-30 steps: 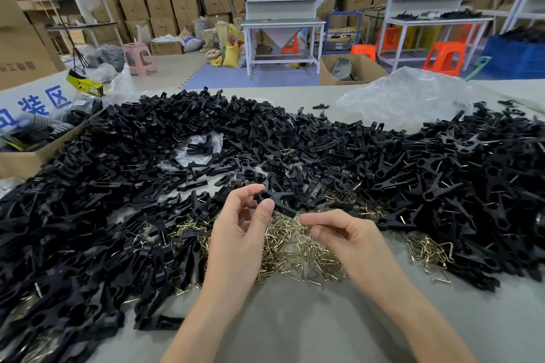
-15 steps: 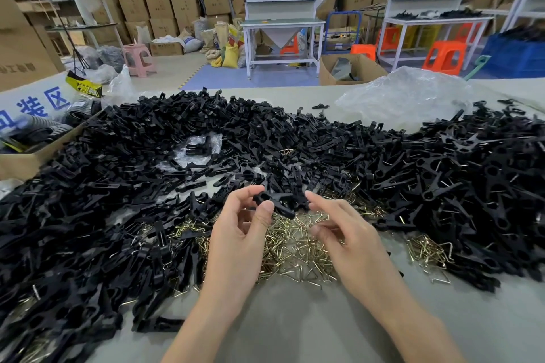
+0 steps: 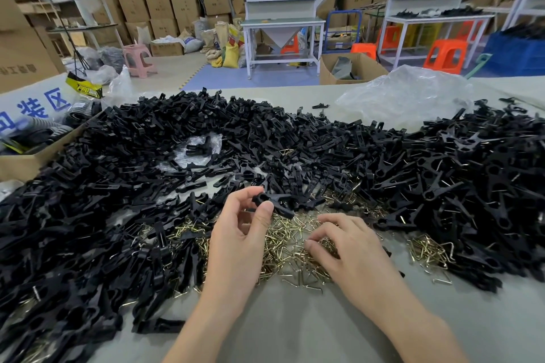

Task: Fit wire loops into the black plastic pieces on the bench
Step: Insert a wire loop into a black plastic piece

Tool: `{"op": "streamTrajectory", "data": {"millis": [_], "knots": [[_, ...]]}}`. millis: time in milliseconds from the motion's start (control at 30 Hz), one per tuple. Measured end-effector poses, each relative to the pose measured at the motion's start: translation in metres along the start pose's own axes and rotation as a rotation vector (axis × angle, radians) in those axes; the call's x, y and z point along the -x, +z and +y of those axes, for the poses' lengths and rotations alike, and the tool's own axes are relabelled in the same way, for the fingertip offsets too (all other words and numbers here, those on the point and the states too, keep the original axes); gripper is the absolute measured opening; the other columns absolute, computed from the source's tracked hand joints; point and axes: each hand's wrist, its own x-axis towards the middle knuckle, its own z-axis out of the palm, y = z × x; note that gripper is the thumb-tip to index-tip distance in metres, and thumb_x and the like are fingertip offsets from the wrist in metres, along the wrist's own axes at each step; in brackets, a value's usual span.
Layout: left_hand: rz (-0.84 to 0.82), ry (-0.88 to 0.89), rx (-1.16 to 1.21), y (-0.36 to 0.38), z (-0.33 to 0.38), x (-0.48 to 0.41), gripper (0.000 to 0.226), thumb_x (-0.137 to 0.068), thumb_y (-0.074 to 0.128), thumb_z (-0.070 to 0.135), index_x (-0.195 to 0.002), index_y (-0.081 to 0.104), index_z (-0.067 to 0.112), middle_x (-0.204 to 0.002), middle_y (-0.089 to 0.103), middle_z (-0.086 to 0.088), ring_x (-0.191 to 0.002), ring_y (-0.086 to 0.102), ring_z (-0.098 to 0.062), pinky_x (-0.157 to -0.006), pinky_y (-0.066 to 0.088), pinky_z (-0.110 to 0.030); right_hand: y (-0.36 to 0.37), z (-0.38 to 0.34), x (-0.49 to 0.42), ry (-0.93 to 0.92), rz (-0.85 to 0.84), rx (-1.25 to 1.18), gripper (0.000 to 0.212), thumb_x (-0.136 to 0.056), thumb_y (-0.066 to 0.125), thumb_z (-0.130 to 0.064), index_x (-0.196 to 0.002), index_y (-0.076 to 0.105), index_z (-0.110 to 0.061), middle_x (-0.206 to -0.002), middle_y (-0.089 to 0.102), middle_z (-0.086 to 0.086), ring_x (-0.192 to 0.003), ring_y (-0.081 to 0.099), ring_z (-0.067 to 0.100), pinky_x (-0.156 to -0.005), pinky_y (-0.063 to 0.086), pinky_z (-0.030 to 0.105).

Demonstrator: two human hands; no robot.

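Tangle risk: right hand (image 3: 351, 256) curls into the wire loops (image 3: 284, 246) heaped on the bench (image 3: 295, 333), hold on any single loop unclear, and hooked loops may lift as a clump. Above them, left hand (image 3: 239, 244) pinches one black plastic piece (image 3: 275, 204); light pinch could let it twist.

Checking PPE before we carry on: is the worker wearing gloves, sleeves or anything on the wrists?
No. The left hand and right hand are both bare, with no gloves or rings. Both forearms are bare down to the bottom edge of the picture: no sleeve, cuff, watch or wristband shows. The nails that show look short and unpainted.
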Motion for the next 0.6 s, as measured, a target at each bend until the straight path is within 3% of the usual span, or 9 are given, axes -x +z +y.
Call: {"op": "streamTrajectory", "data": {"millis": [100,200,333,600], "knots": [[0.01,0.003,-0.006,0.0,-0.001,-0.001,0.017,-0.093,0.064,0.034,-0.103,0.062,0.047,-0.091,0.063,0.015,-0.081,0.064,-0.018,-0.072,0.052,-0.022,-0.003,-0.005,0.001,-0.075,-0.01,-0.051,0.018,-0.097,0.048,-0.053,-0.094,0.059,-0.039,-0.11,0.057,-0.03,-0.113,0.044,-0.007,-0.102,0.032,0.019],[0.022,0.006,-0.01,-0.001,0.0,-0.001,0.014,-0.093,0.063,0.035,-0.105,0.061,0.042,-0.091,0.063,0.018,-0.08,0.065,-0.014,-0.07,0.05,-0.016,-0.01,-0.011,0.002,-0.027,0.047,-0.324,0.01,-0.096,0.058,-0.046,-0.092,0.065,-0.039,-0.093,0.067,-0.028,-0.096,0.061,-0.007,-0.083,0.043,0.009],[0.04,0.005,-0.012,-0.001,0.0,-0.001,0.016,-0.095,0.064,0.031,-0.104,0.061,0.044,-0.092,0.063,0.014,-0.081,0.064,-0.018,-0.069,0.049,-0.015,-0.013,-0.013,-0.001,0.086,0.146,-0.628,0.015,-0.092,0.072,-0.028,-0.09,0.071,-0.043,-0.088,0.071,-0.022,-0.084,0.066,-0.001,-0.073,0.043,0.006],[0.064,0.015,-0.015,-0.002,0.002,0.0,0.015,-0.095,0.063,0.033,-0.106,0.06,0.044,-0.094,0.065,0.003,-0.081,0.063,-0.014,-0.068,0.045,-0.008,-0.014,-0.011,-0.007,0.084,0.156,-0.799,0.048,-0.094,0.067,-0.001,-0.1,0.073,-0.048,-0.098,0.075,-0.018,-0.092,0.068,0.0,-0.079,0.047,0.007]]}}
